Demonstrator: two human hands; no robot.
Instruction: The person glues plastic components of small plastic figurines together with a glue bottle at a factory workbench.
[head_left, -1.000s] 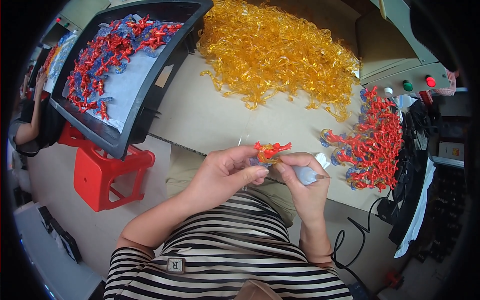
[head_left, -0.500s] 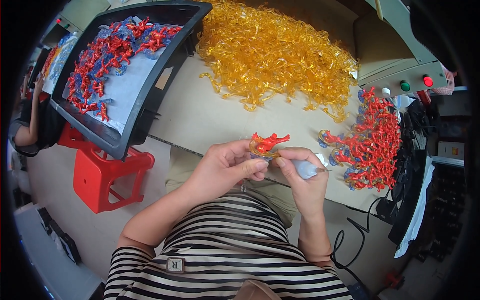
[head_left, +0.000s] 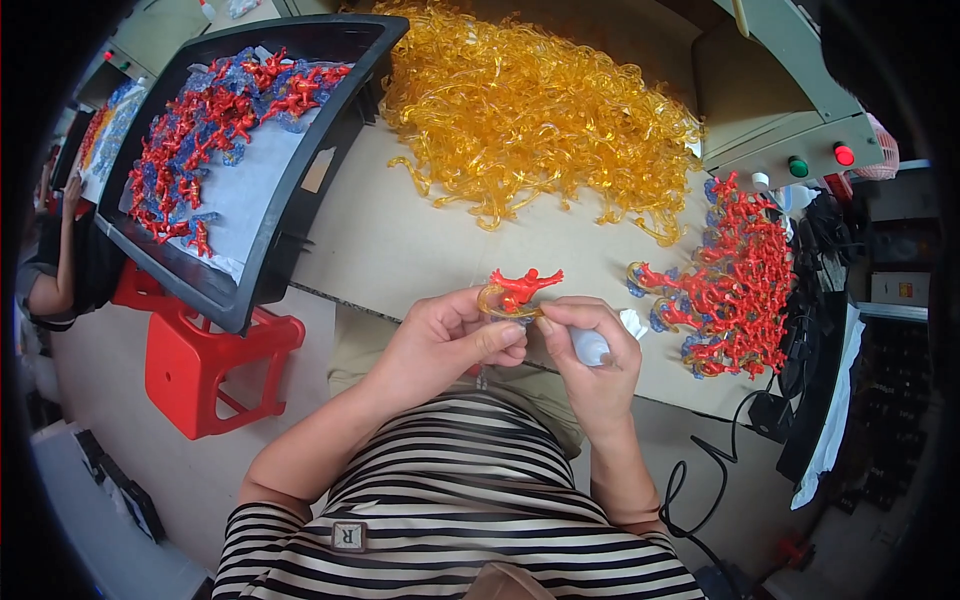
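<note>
My left hand [head_left: 464,332] is closed round the base of a small red toy figure [head_left: 524,284] with outspread arms. A curved, see-through yellow plastic piece [head_left: 497,303] wraps round the figure's lower part. With thumb and forefinger, my right hand [head_left: 598,352] pinches the right end of that yellow piece. Tucked within the same hand is a small pale squeeze bottle [head_left: 591,347], partly covered by the fingers. Both hands meet just above the table's front edge, and the figure's blue base is mostly hidden.
A heap of yellow plastic pieces [head_left: 540,120] covers the table's back. Red figures with blue and yellow parts [head_left: 735,285] stand grouped at right, below a machine with buttons [head_left: 800,165]. A black tray [head_left: 270,235] of red-and-blue figures stands left, near a red stool [head_left: 190,370]. A cable [head_left: 680,480] hangs right.
The red figure has turned more upright, its arms now spread to both sides. In my right hand the bottle has tilted, and its tip no longer shows. The view has shifted slightly.
</note>
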